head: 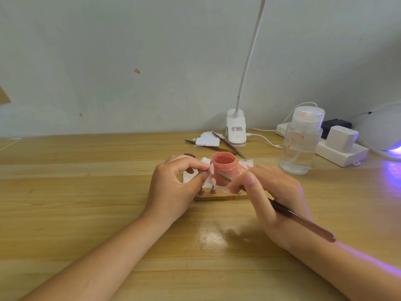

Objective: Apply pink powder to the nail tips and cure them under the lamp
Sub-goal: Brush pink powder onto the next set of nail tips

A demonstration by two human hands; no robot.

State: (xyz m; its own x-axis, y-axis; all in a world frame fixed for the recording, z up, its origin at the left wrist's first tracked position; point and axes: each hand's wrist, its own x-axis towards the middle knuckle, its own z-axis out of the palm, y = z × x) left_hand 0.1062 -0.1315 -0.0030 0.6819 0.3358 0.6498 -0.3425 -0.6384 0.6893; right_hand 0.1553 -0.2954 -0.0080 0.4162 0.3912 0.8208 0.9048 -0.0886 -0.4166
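An open jar of pink powder (223, 167) stands on a white wipe (246, 165) at the middle of the table. In front of it lies a wooden holder block (219, 195) with small metal stands; one stand carries a pink nail tip (213, 181). My left hand (173, 187) pinches a metal stand with a pale pink nail tip (212, 169) held up in front of the jar. My right hand (273, 198) grips a dark brush (303, 222), whose front end points at the held nail tip. The curing lamp (382, 129) glows violet at the far right.
A clear pump bottle (300, 142) stands right of the jar. Behind it lie a white power strip (338, 152) with plugs and cables. A white clip lamp (236, 129) stands at the wall, with tweezers (230, 146) and white pads (207, 140) beside it.
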